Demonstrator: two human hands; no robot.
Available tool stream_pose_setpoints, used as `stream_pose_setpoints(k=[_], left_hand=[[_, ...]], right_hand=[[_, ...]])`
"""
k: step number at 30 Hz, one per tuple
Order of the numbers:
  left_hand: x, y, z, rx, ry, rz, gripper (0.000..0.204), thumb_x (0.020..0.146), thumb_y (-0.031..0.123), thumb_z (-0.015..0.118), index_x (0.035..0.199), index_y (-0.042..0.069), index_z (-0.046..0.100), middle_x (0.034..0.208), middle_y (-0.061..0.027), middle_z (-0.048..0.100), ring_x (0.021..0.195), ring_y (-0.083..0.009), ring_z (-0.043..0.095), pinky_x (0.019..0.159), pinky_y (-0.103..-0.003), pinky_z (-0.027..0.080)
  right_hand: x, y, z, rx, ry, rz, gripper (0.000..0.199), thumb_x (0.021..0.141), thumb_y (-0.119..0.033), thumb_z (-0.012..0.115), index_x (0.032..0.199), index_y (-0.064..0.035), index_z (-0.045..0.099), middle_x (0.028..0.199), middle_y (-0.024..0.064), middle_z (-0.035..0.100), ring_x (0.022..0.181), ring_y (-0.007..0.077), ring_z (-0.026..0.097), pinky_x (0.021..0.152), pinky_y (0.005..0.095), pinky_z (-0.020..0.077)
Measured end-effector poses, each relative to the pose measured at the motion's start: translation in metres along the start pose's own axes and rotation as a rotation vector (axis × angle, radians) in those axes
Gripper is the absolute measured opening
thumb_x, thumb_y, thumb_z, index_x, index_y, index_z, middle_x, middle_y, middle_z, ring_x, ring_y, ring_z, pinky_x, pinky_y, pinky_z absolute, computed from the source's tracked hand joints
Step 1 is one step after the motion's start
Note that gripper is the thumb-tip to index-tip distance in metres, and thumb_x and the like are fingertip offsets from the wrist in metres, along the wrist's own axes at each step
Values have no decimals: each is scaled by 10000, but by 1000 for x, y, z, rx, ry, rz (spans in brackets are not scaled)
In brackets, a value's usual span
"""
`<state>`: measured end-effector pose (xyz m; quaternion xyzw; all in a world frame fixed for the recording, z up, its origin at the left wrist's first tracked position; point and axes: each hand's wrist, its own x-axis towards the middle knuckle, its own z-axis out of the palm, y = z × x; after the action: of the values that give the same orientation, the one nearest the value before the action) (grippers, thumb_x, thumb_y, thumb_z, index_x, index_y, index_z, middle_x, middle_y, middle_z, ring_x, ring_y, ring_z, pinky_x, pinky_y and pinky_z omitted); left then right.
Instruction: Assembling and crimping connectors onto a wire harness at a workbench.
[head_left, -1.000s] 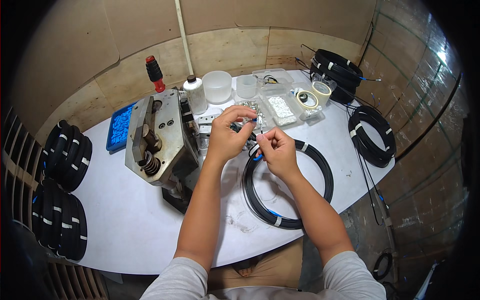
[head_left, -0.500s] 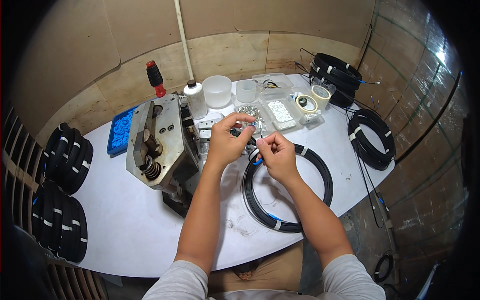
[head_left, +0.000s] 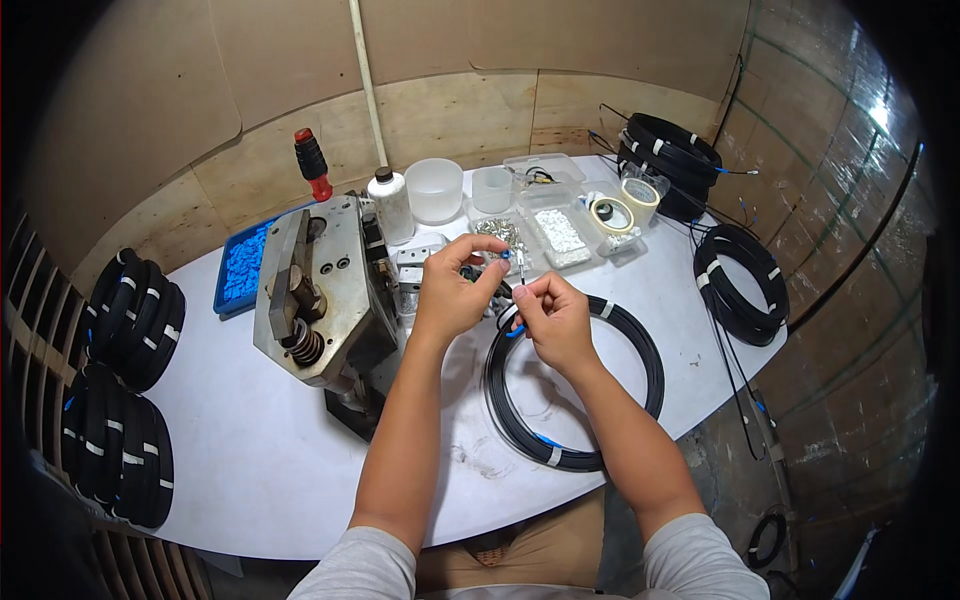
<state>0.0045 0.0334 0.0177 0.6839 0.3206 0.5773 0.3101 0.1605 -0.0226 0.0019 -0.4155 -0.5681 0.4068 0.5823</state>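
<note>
My left hand (head_left: pixel 455 290) pinches a small blue piece (head_left: pixel 506 254) between thumb and forefinger. Close beside it, my right hand (head_left: pixel 553 320) grips the end of a thin black cable (head_left: pixel 522 279), with a slim pale tip pointing up toward the blue piece. I cannot tell whether the two touch. A bit of blue (head_left: pixel 515 330) shows just under the right hand's fingers. Below both hands lies a coil of black cable (head_left: pixel 655 375), bound with white bands; my right forearm crosses over its right side.
A metal press (head_left: pixel 335 265) stands left of my hands, a blue tray of blue pieces (head_left: pixel 238 270) behind it. Beyond are a white bottle (head_left: pixel 390 207), translucent cups (head_left: pixel 434 190) and a box of white parts (head_left: pixel 560 237). Cable coils (head_left: pixel 742 283) flank the table.
The view has tipped up slightly, so the background sits a little lower. Both hands keep almost the same pose and hold.
</note>
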Motion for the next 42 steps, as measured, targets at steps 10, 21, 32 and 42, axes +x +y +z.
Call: stream_pose_setpoints(k=[10,21,32,42], left_hand=[[0,7,7,-775,-53,-622,319,866,78,730,1167,37,632,980,-64,680,877,-160,673,759,-293,543],[-1,11,9,-906,-46,-667,310,869,75,734,1162,21,649,968,-58,676,853,-166,668,737,-290,561],[-3,-3,9,-914,-64,-674,292,867,95,732,1144,70,642,980,-52,684,848,-158,644,770,-321,526],[-5,-26,13,-1322,6,-813,171,917,144,687,1045,53,620,967,-66,673,821,-129,628,752,-310,531]], right_hand=[[0,-1,-2,-6,11,5,166,953,-140,644,848,-30,579,661,8,618,581,56,597,546,220,484],[-1,-1,-3,-22,4,-3,173,946,-141,652,837,-31,574,656,8,615,569,53,587,528,219,477],[0,0,-4,-34,-3,7,176,945,-145,655,835,-31,577,659,8,622,565,52,586,522,214,466],[2,4,-3,1,12,17,178,944,-144,661,835,-29,579,658,12,623,567,51,589,516,210,459]])
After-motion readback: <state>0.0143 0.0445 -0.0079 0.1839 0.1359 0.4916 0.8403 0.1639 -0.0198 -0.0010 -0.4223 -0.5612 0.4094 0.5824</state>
